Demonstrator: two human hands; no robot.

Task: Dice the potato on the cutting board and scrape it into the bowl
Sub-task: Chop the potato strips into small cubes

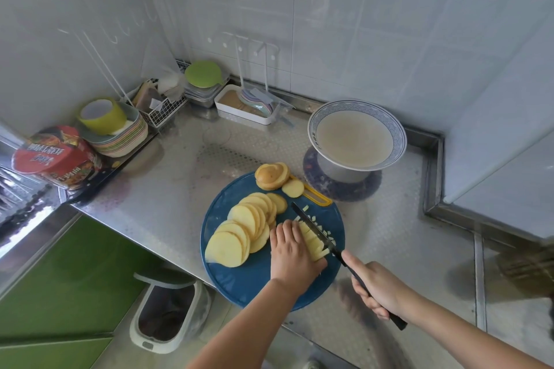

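My left grip (pixel 292 252) is curled over a firm, probably slippery stack of potato slices (pixel 313 244) on the blue cutting board (pixel 239 278), best pinned from above, while my right grip (pixel 380 290), just beside it, is clamped round the knife (pixel 317 231) handle; the bowl (pixel 356 105) sits beyond both.

The counter (pixel 168 195) is shiny metal, embossed with fine dots. The board (pixel 248 278) looks like matt blue plastic. The knife (pixel 316 231) is matt black. The bowl (pixel 356 107) is glossy glazed ceramic. The wall tiles (pixel 329 24) are smooth and glossy. The potato slices (pixel 230 246) show smooth, moist cut faces.
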